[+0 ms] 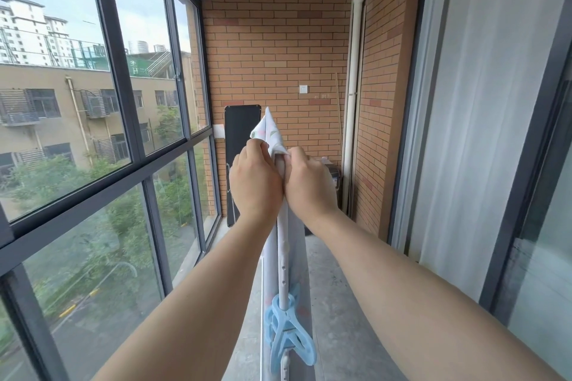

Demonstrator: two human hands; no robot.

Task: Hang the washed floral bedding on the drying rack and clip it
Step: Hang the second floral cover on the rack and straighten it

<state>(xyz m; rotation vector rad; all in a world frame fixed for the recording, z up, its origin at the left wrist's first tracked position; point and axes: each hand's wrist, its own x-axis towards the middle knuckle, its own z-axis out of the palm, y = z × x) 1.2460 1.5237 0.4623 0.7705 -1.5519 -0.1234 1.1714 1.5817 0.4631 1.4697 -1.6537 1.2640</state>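
Both hands grasp floral bedding (272, 133) over a white rack rail (282, 244): left hand (255, 184), right hand (309, 185). A blue clip (288, 331) grips the rail nearer.

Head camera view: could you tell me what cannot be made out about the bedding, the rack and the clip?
All in the head view:
The bedding: only a corner and strips show; the forearms and the bottom edge hide the rest.
The rack rail: its far end is covered by the left hand and right hand; legs cut off below.
The blue clip: seen end-on, so whether it bites the cloth is unclear.
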